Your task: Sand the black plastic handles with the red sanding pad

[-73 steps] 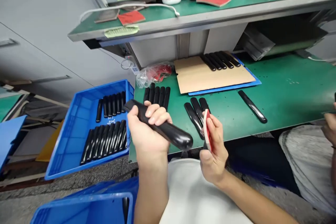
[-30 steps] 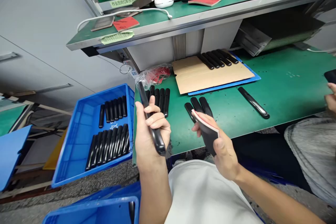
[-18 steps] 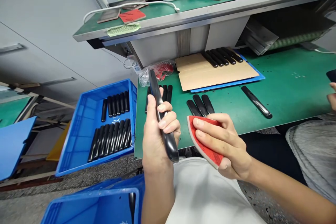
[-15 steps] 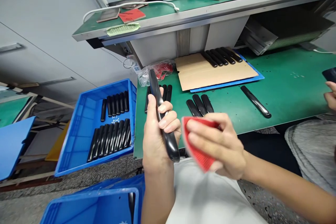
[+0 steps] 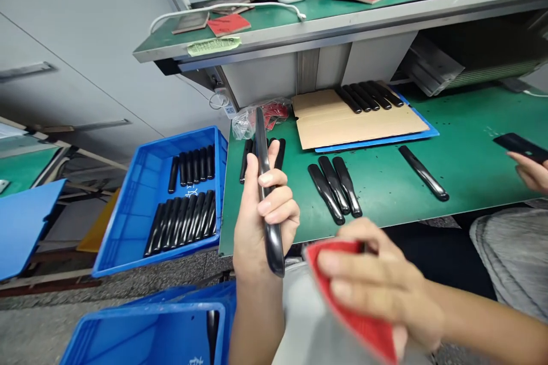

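Observation:
My left hand [image 5: 269,211] is closed around a glossy black handle-shaped piece [image 5: 274,245], held nearly upright with its lower end toward me. My right hand [image 5: 381,285] grips a red sanding pad [image 5: 359,319], blurred by motion, to the lower right of the piece and apart from it. On the green table [image 5: 385,182] beyond my right hand lie three similar black pieces [image 5: 334,185] side by side. Several more stand partly hidden behind my left hand. One single black piece [image 5: 423,173] lies farther right.
A blue crate [image 5: 111,228] with rows of black pieces is at left, another blue crate [image 5: 141,313] below it. Cardboard [image 5: 359,125] bears several pieces. Red pads [image 5: 229,24] lie on the shelf [image 5: 274,28]. At right, a co-worker's hand [image 5: 531,171] holds a dark flat object.
My right hand has moved down and right with the red pad, uncovering the three pieces on the table. The held piece stands more upright. The co-worker's hand shows farther into view.

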`<state>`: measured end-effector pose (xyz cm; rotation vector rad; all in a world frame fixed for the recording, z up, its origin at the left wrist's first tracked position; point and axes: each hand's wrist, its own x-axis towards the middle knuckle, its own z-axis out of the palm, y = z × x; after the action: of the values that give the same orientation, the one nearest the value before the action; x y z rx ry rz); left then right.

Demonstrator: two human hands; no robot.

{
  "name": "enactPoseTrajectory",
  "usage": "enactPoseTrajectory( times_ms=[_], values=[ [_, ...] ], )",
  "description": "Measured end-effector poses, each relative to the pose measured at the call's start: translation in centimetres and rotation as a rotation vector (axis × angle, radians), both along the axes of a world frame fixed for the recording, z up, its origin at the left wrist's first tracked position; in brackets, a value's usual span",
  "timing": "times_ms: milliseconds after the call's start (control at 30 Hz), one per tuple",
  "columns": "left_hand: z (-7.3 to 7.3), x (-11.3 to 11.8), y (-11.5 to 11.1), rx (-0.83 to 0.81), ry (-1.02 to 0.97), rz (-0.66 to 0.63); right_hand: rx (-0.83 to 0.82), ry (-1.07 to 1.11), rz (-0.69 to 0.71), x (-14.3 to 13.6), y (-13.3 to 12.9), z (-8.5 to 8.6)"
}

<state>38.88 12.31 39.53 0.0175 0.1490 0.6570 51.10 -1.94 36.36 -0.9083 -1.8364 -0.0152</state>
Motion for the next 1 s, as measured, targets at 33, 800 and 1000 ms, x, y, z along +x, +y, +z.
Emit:
enactPoseTrajectory(
  times_ms=[33,800,1000],
  values=[
    [0.2,-0.1,-0.1,0.015,0.006,-0.006,-0.001,0.046,-0.002,0.5,-0.1,0.1],
    [2.3,2.6,0.5,-0.328,0.169,0.254,0.247,0.066,-0.763,-0.9,0.8,-4.6],
    [2.6,4.0,-0.4,-0.354,0.202,0.246,0.398,0.078,-0.8,-2.0,2.9,-4.6]
  ],
)
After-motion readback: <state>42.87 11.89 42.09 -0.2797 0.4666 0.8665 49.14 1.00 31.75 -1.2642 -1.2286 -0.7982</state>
